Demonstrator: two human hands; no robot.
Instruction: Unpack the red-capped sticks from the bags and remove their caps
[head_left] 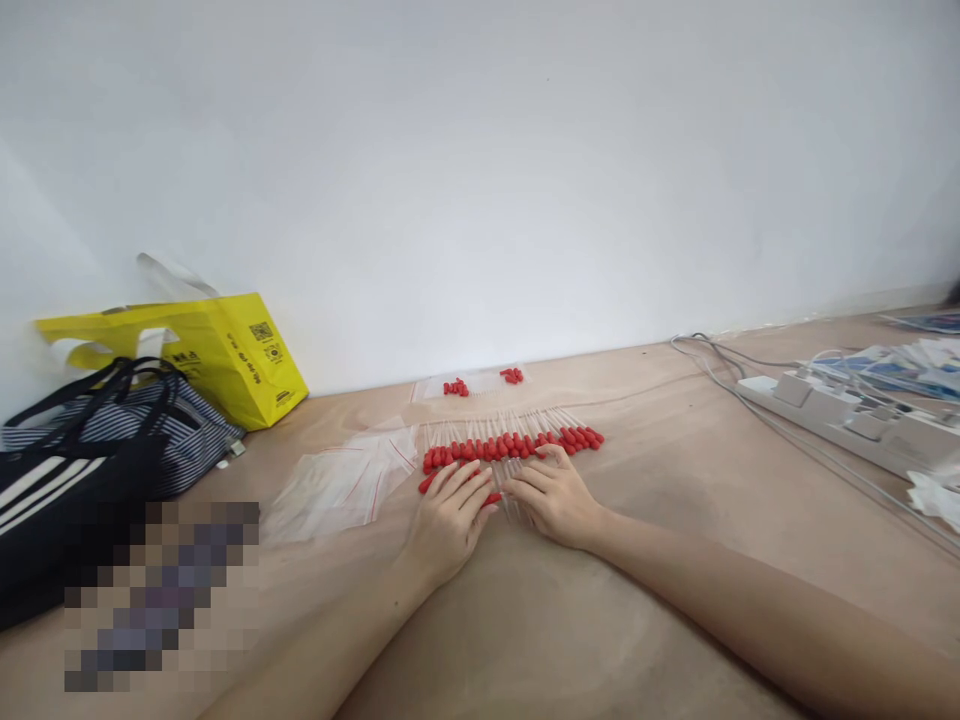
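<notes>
A row of glass droppers with red rubber bulbs (517, 445) lies on the table, bulbs toward me and thin glass tips pointing at the wall. Just in front of the row, my left hand (450, 515) is closed over a red rubber bulb (492, 498), its thumb and fingers bent around it. Other red bulbs are partly hidden under those fingers. Beside it, my right hand (551, 495) curls over several clear glass tubes (512, 468), fingertips bent onto them. How firmly each hand grips is hard to see.
Clear zip bags (349, 480) lie to the left. Toward the wall, another clear bag (480, 385) has red-bulbed droppers on it. A yellow bag (251, 365) and a dark striped bag (195, 430) stand far left. At right are a power strip (817, 415) with chargers and grey cables (787, 430).
</notes>
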